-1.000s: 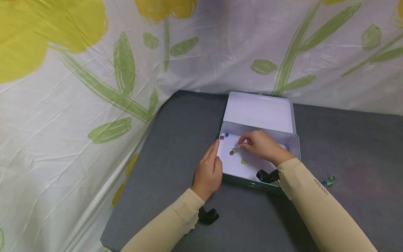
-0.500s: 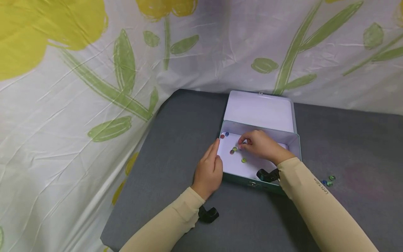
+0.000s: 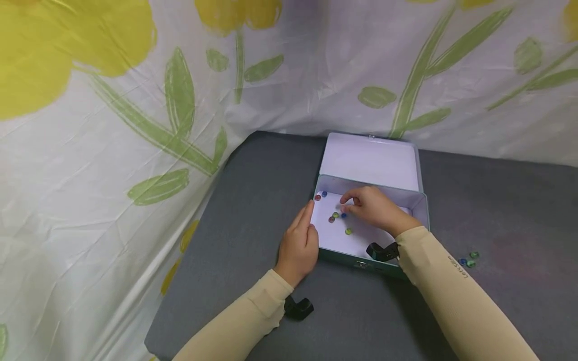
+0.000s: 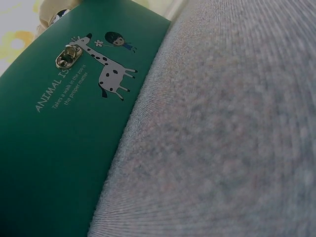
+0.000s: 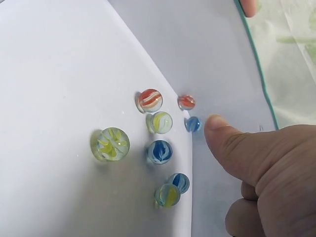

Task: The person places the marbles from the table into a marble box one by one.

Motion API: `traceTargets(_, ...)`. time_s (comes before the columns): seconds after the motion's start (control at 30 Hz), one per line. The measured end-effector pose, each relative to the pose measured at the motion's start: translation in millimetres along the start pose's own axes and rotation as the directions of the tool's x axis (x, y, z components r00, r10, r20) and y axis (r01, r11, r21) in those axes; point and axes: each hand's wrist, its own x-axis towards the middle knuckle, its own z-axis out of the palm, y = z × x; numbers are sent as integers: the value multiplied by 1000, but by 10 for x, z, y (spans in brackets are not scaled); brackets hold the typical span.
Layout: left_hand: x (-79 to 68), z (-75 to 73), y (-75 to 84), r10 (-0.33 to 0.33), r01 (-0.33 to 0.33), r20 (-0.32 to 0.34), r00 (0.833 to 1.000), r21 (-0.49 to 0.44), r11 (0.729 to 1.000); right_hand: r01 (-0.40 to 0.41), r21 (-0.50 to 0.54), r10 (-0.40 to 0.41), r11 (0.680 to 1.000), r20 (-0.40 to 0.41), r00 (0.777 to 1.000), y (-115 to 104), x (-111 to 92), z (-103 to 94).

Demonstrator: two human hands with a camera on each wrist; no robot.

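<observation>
A green tin box [image 3: 343, 256] with a white inside stands with its lid [image 3: 370, 160] folded back. My left hand [image 3: 299, 248] lies along its left rim with straight fingers. Over the box floor is my right hand [image 3: 372, 206], thumb and forefinger apart, other fingers curled. Right below its thumb a blue marble [image 3: 343, 215] lies on the white floor. Around it are a red-striped marble [image 5: 150, 100], a pale yellow marble [image 5: 161, 122] and a larger yellow one [image 5: 113, 144]. The right wrist view also shows a blue-and-yellow pair [image 5: 168, 195]. Another red marble [image 3: 318, 197] and blue marble [image 3: 324, 194] sit in the far left corner.
On the dark grey table [image 3: 253, 210], right of the box, lie a blue marble [image 3: 462, 262] and two green marbles [image 3: 471, 263]. A metal clasp [image 4: 68, 57] juts from the box's printed front. Behind the table hangs a flowered cloth [image 3: 307, 65].
The thumb and forefinger of my right hand have parted slightly, and the blue marble beneath them now shows on the box floor. My left hand stays at the rim.
</observation>
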Motion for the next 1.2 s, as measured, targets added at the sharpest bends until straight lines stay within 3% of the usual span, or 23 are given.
traceTargets(0.6,-52,18,2,-15,15,9,1000,5,1000,-22,33,22,999,-21,1000,-96,-82,-54)
traceTargets(1.2,-18,9,20,4,-4,-8,1000,-9,1000,-38,14,39,999,-126,991,-125,-226,-335)
